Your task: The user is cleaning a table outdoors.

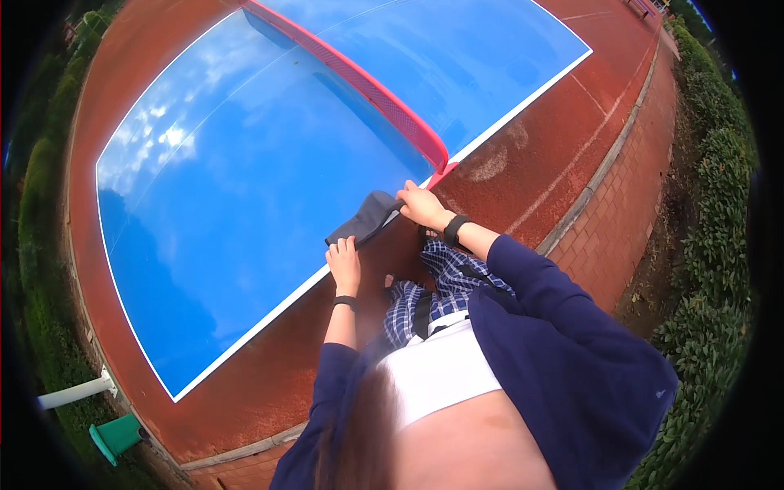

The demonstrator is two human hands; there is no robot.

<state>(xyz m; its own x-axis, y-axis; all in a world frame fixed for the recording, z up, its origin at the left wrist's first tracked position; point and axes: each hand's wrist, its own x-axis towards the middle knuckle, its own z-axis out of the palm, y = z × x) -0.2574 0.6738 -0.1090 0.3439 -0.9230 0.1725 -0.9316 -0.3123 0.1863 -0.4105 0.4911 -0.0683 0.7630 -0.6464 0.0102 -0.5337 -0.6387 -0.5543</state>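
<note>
Between my two hands is a dark grey fabric case (pixel 366 219), held over the near edge of a blue table tennis table (pixel 245 202). My left hand (pixel 345 264) has its fingertips on the case's left end. At the other end, my right hand (pixel 421 205) pinches the rim, where a lighter strip shows along the edge. What the case holds, if anything, is hidden. Just beyond my right hand stands the end of the red perforated net (pixel 392 107).
White lines border the glossy tabletop, which reflects sky and clouds. Reddish ground (pixel 257 380) surrounds the table. A kerb (pixel 588 196) and brick paving (pixel 618 214) run along the right, with a hedge (pixel 713 257) beyond. A green bin (pixel 116 436) and white post (pixel 76 392) are lower left.
</note>
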